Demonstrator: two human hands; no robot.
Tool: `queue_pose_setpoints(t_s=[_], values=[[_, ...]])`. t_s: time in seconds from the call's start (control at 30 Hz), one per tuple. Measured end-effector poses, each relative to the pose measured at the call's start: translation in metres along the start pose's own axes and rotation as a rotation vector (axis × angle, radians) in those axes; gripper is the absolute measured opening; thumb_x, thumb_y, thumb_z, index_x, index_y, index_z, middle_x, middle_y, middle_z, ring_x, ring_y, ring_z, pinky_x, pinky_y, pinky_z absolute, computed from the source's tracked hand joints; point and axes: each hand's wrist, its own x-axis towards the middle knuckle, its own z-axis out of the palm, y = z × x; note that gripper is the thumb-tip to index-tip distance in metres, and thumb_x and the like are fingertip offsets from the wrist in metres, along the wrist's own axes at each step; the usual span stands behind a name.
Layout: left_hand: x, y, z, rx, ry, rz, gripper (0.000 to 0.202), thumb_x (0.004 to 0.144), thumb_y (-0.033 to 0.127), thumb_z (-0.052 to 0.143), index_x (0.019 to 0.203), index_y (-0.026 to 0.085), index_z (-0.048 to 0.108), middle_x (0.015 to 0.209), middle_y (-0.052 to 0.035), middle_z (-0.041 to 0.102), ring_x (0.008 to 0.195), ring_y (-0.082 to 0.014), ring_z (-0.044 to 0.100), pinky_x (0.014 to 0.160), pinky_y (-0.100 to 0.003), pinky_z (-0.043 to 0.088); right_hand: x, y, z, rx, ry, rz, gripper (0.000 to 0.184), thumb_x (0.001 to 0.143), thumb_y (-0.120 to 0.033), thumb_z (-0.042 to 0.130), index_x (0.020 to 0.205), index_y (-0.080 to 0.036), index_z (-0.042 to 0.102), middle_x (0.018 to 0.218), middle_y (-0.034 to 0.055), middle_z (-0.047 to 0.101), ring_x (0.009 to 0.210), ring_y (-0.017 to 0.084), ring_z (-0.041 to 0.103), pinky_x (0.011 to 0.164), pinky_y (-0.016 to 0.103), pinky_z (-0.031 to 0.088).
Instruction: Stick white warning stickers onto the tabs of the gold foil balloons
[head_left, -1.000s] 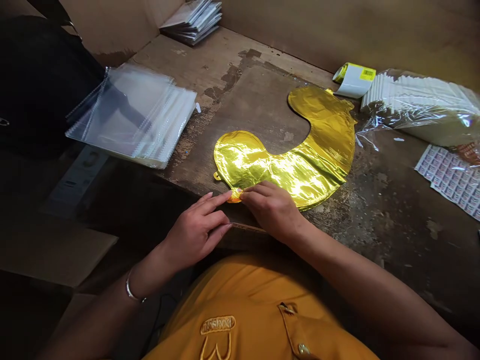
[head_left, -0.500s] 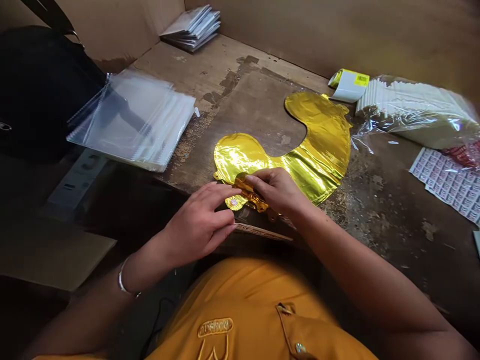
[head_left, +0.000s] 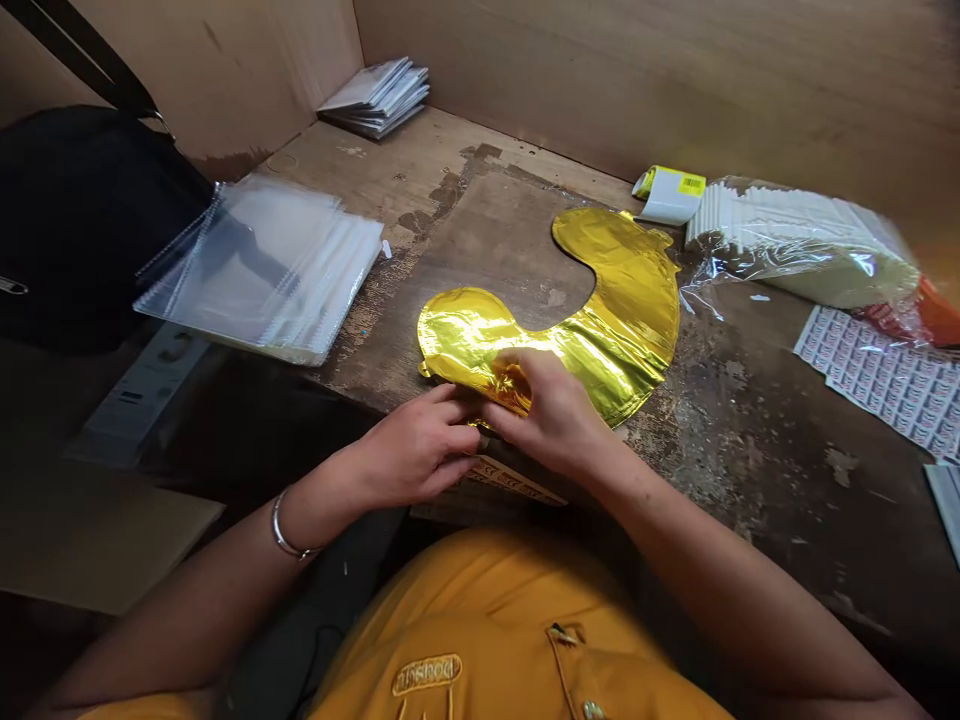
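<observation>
A flat gold foil balloon [head_left: 630, 320], curved like a hook, lies on the worn wooden table. My right hand [head_left: 559, 410] is closed on its near edge, with thumb and fingers curled round crinkled foil. Close beside it, my left hand [head_left: 420, 445] is closed, its fingertips at the same edge. A strip of small printed stickers [head_left: 521, 480] sticks out from between the left thumb and fingers, below the table's front edge. The fingertips of both hands nearly meet, and they hide the part of the balloon between them.
Clear plastic sleeves [head_left: 262, 270] are stacked at the left, near a black bag [head_left: 90, 220]. Flat packets [head_left: 379, 95] sit in the back corner. At the right lie a bag of white sticks [head_left: 802, 235], a label roll [head_left: 671, 195] and sticker sheets [head_left: 885, 375].
My right hand has shifted its grip on the balloon's near edge, and its fingers now curl over the foil. The end tab with a small sticker, visible before, is now hidden. The view has shifted slightly.
</observation>
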Motion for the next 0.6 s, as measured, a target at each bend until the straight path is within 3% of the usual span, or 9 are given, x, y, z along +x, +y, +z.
queue_pose_setpoints(t_s=[0.03,0.1,0.17,0.23,0.33,0.43,0.5,0.53,0.6], values=[[0.0,0.0,0.0,-0.005,0.0,0.002,0.016,0.087,0.023,0.055,0.074,0.019,0.063,0.097,-0.0083,0.066,0.105,-0.0238,0.056,0.092,-0.04,0.05,-0.005,-0.001,0.001,-0.11,-0.01,-0.088,0.043,0.072,-0.025,0.066,0.112,-0.011,0.058,0.114,0.0182,0.063,0.105,0.027,0.056,0.091,0.044,0.046],[0.0,0.001,0.0,-0.015,0.004,0.009,0.016,0.088,0.022,0.054,0.074,0.018,0.063,0.102,-0.0091,0.066,0.108,-0.0245,0.055,0.093,-0.04,0.049,-0.012,-0.004,0.003,-0.226,-0.029,-0.175,0.033,0.076,-0.018,0.06,0.109,-0.01,0.062,0.122,0.0198,0.061,0.114,0.029,0.052,0.098,0.045,0.042],[0.0,0.001,-0.001,-0.023,0.013,0.007,0.017,0.088,0.021,0.053,0.074,0.018,0.062,0.107,-0.0098,0.066,0.11,-0.0252,0.054,0.092,-0.041,0.05,-0.012,-0.004,0.0,-0.224,-0.022,-0.115,0.017,0.083,-0.015,0.053,0.09,-0.014,0.068,0.104,0.0143,0.069,0.099,0.024,0.06,0.09,0.039,0.047],[-0.001,0.002,-0.001,-0.034,0.025,0.004,0.015,0.087,0.02,0.054,0.074,0.018,0.062,0.111,-0.01,0.066,0.11,-0.0254,0.054,0.091,-0.041,0.051,-0.007,-0.002,-0.008,-0.134,0.021,0.027,0.018,0.086,-0.016,0.051,0.08,-0.017,0.068,0.081,0.0067,0.07,0.078,0.018,0.062,0.075,0.031,0.049],[-0.002,0.001,0.0,-0.037,0.047,0.012,0.012,0.085,0.018,0.057,0.074,0.019,0.062,0.122,-0.0098,0.064,0.116,-0.0262,0.052,0.093,-0.041,0.051,-0.003,0.004,-0.023,0.022,0.118,0.161,0.014,0.084,-0.027,0.06,0.092,-0.018,0.068,0.081,0.0031,0.07,0.074,0.016,0.062,0.069,0.028,0.048],[-0.003,0.0,0.002,-0.034,0.055,0.009,0.012,0.083,0.017,0.058,0.072,0.019,0.062,0.128,-0.0088,0.061,0.121,-0.0264,0.05,0.096,-0.042,0.05,-0.011,0.009,-0.025,-0.073,0.114,0.071,0.017,0.076,-0.029,0.071,0.087,-0.017,0.067,0.091,0.0072,0.07,0.086,0.021,0.061,0.077,0.034,0.049],[-0.003,-0.001,0.003,-0.031,0.068,0.002,0.012,0.083,0.017,0.058,0.073,0.02,0.062,0.126,-0.0081,0.063,0.12,-0.0265,0.051,0.096,-0.042,0.05,-0.02,0.011,-0.022,-0.154,0.054,-0.045,0.005,0.078,-0.02,0.066,0.074,-0.017,0.066,0.09,0.0081,0.07,0.09,0.021,0.059,0.082,0.035,0.048],[-0.004,-0.001,0.004,-0.027,0.072,0.0,0.012,0.083,0.017,0.057,0.073,0.02,0.063,0.126,-0.0079,0.063,0.12,-0.0267,0.051,0.096,-0.043,0.05,-0.022,0.013,-0.023,-0.149,0.04,-0.073,0.011,0.081,-0.016,0.061,0.072,-0.018,0.066,0.087,0.0075,0.07,0.089,0.02,0.06,0.081,0.034,0.048],[-0.004,-0.001,0.005,-0.019,0.063,-0.004,0.013,0.084,0.018,0.056,0.073,0.02,0.063,0.129,-0.0079,0.062,0.122,-0.027,0.05,0.097,-0.044,0.05,-0.017,0.023,-0.033,-0.073,0.073,0.0,0.013,0.084,-0.016,0.057,0.077,-0.018,0.068,0.08,0.0051,0.07,0.079,0.017,0.061,0.073,0.03,0.049]])
